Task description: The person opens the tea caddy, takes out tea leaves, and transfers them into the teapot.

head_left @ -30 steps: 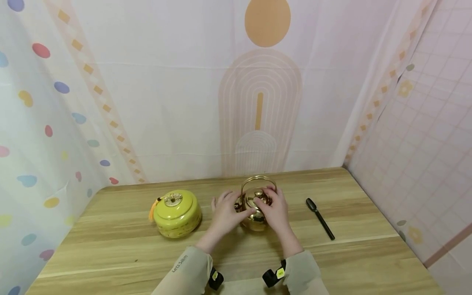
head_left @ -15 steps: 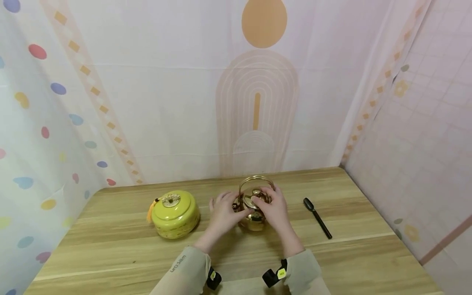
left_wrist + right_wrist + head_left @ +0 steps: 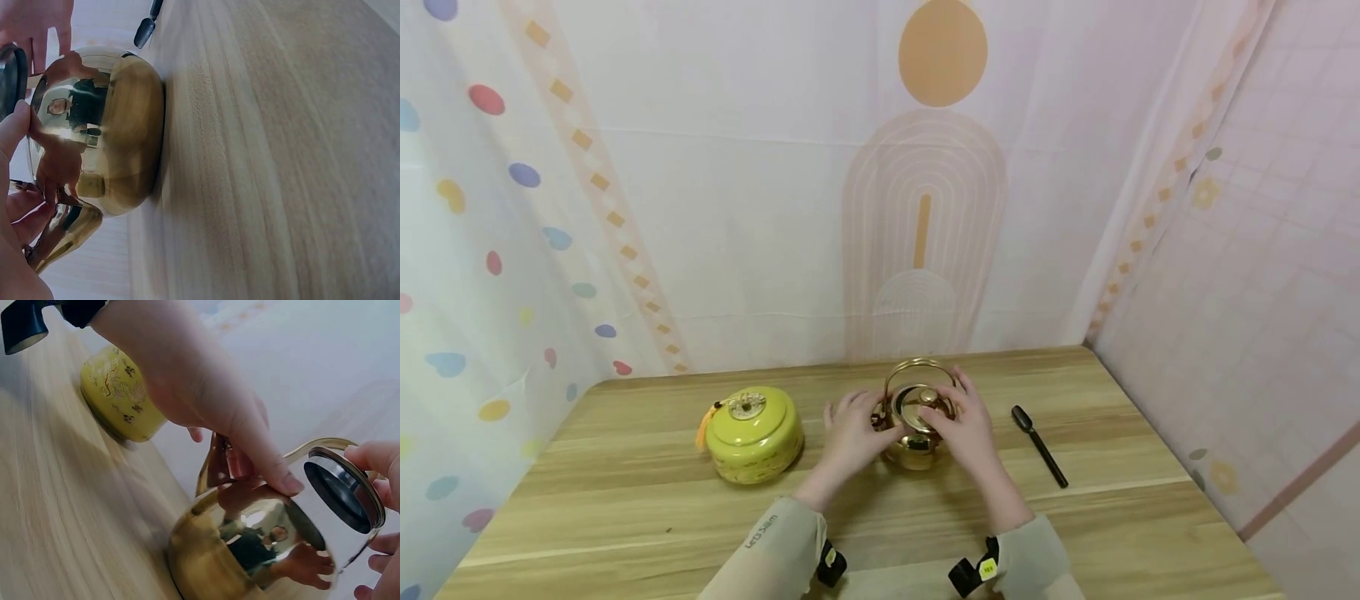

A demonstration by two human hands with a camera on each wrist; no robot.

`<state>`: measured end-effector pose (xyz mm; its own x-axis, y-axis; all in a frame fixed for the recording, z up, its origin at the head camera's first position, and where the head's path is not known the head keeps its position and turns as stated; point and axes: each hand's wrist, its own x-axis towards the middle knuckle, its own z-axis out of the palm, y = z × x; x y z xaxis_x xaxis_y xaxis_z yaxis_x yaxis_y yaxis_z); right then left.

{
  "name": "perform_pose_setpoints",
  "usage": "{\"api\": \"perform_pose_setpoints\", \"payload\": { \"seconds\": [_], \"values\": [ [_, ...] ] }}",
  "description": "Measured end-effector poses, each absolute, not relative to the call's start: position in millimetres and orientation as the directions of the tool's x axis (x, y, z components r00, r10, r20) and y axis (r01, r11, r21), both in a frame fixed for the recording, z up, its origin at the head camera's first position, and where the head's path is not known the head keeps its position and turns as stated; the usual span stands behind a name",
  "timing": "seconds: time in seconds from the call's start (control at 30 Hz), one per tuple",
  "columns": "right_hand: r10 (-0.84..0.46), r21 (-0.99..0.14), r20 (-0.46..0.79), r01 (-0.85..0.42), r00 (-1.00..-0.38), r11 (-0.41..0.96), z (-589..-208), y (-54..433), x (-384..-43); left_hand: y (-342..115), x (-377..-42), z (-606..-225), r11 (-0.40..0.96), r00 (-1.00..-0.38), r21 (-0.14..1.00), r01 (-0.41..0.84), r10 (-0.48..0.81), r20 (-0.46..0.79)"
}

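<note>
On wooden table (image 3: 625,521) before patterned curtain (image 3: 737,208), between yellow jar (image 3: 756,450) and black spoon (image 3: 1041,450): golden kettle (image 3: 128,125), upright. With left hand (image 3: 852,429), gripping golden kettle beside spout (image 3: 70,231); with right hand (image 3: 967,422), pinching lid (image 3: 345,490), tilted, just above kettle.

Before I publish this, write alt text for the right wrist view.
A person's right grip holds a tilted lid, dark underside showing, off a shiny gold kettle, while the left grip holds the kettle near its rim. A patterned yellow jar stands farther back on the wooden table.
</note>
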<state>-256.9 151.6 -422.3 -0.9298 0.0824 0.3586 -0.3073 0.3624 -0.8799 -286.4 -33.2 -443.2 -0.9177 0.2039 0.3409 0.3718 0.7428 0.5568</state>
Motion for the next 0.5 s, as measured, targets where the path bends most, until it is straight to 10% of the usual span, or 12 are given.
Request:
{"api": "perform_pose_setpoints", "payload": {
  "seconds": [0.5],
  "values": [
    [0.033, -0.865, 0.343, -0.302, -0.939, 0.401, -415.6, 201.1, -220.1, -32.8, -288.6, -445.2, 0.77, -0.926, 0.535, 0.348, 0.192, 0.325]
  ]
}}
